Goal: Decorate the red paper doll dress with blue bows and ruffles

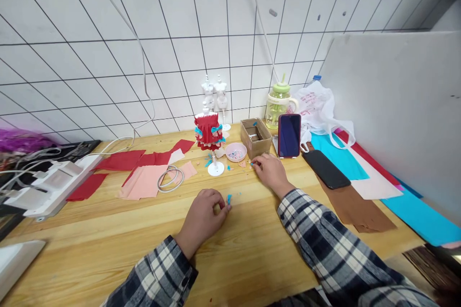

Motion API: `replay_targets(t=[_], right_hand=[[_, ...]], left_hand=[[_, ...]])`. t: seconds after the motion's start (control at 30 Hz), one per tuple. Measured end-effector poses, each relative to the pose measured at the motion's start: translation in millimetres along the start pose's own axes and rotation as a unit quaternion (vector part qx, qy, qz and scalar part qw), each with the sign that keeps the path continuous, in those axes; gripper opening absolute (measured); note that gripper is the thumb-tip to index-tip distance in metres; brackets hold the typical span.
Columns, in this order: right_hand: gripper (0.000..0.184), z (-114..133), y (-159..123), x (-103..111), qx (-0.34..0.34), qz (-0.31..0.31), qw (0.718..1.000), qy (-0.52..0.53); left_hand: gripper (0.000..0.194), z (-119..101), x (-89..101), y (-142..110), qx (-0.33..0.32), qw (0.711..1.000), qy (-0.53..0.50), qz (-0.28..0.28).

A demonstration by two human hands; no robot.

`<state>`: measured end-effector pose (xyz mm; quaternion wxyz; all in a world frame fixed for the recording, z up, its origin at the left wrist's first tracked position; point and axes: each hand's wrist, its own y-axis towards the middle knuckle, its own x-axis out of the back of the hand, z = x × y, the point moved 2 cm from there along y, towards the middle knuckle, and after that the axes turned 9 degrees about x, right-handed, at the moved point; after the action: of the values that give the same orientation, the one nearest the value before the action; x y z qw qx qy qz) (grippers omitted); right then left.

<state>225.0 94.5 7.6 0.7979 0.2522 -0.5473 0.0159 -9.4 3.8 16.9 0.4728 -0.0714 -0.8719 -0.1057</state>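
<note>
My left hand (205,218) rests low over the table with thumb and forefinger pinched; a small blue scrap (229,198) stands at their tips. Further forward, my right hand (269,171) has its fingers drawn together on the tabletop, a tiny blue bit (252,164) at the fingertips. Ahead of both hands is a small white dress form (216,169) wearing a red crinkled-paper dress (208,129) with blue bows and pink trim. Beside it sits a pink dish (236,152) of small beads. Blue and pink scraps lie around the stand's base.
Behind the dish stands a cardboard box (256,138), with a propped phone (289,135) and a green-lidded jug (279,105) to its right. Red sheets (120,160), pink sheets (144,182) and a coiled cable (170,179) lie left. A black phone (326,169) tops brown sheets (356,208) at right.
</note>
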Motion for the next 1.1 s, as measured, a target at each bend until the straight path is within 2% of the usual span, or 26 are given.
replay_targets(t=[0.17,0.4,0.5,0.73,0.9,1.1], right_hand=[[0.011,19,-6,6,0.034,-0.015,0.997,0.063],[0.004,84,-26,3,0.126,-0.014,0.976,0.178],[0.002,98,-31,2,0.138,-0.010,0.970,0.201],[0.001,98,-32,3,0.146,-0.008,0.959,0.244],[0.002,97,-33,2,0.149,0.001,0.958,0.243],[0.007,97,-34,0,0.165,0.012,0.956,0.241]], left_hand=[[0.023,-1,4.6,0,0.003,0.999,-0.013,-0.032],[0.023,2,7.7,3,-0.010,0.996,-0.059,-0.073],[0.019,5,6.4,3,-0.009,0.994,-0.060,-0.092],[0.014,8,6.9,4,-0.021,0.992,-0.079,-0.099],[0.015,5,8.4,3,-0.021,0.991,-0.101,-0.083],[0.019,9,5.7,5,0.008,0.988,-0.137,-0.074]])
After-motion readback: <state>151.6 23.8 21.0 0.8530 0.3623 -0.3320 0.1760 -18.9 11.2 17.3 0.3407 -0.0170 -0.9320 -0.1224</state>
